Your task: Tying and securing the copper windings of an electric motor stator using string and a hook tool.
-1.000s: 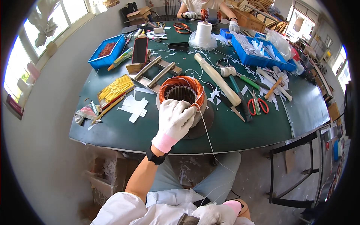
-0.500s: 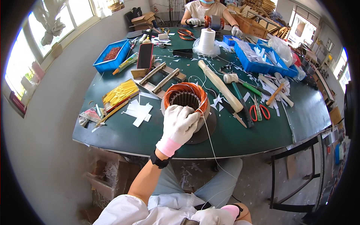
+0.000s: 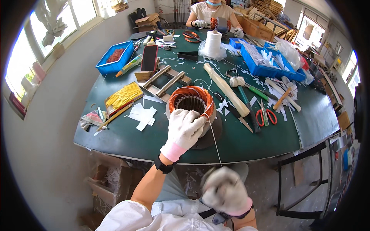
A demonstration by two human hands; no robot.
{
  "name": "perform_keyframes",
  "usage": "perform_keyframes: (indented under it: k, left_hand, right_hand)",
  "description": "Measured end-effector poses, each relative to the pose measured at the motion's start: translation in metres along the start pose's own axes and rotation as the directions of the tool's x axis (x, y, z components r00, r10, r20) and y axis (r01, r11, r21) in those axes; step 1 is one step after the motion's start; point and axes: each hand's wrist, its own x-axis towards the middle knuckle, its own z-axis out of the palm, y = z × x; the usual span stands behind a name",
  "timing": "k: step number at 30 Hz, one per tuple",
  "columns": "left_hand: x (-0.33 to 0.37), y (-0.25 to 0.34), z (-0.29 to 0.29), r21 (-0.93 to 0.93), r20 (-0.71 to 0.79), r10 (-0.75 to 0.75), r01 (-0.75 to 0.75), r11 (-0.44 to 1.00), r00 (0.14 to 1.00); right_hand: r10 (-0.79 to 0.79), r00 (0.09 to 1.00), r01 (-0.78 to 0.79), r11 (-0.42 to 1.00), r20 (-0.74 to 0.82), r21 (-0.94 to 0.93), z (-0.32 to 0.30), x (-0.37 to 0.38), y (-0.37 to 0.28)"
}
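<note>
A motor stator [image 3: 210, 123] with an orange copper winding [image 3: 181, 93] around its slotted bore stands on a dark round base near the front table edge. My left hand [image 3: 186, 129], in a white glove with a pink cuff, has its fingers curled over the near rim of the winding. White cord [image 3: 216, 144] passes over the winding's right side and runs down straight to my right hand [image 3: 225, 190]. That hand, also gloved, is closed above my lap and smeared by motion. Its fingertips are not clear.
Right of the stator lie a wooden stick [image 3: 227, 90], a mallet [image 3: 246, 100] and red-handled scissors [image 3: 266, 115]. Yellow strips [image 3: 124, 95] and white paper pieces [image 3: 142, 115] are on the left. A cord spool [image 3: 212, 43] stands farther back. Across the table, a person [image 3: 212, 15] handles another wound part.
My right hand has risen from low in my lap toward the table edge. The slack cord now runs straight to it. My left hand stays on the winding.
</note>
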Motion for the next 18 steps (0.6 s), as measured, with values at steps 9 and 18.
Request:
perform_keyframes:
  k: [9,18]
  left_hand:
    - [0.001,-0.001,-0.003,0.028,-0.003,0.026,-0.026,0.999,1.0]
    - [0.0,0.0,-0.006,0.041,0.016,0.017,-0.017,0.999,1.0]
  right_hand:
    - [-0.648,0.751,0.614,0.755,-0.126,-0.229,0.01,0.008,-0.037]
    - [-0.775,0.56,0.136,0.435,-0.293,-0.89,-0.06,0.035,0.011]
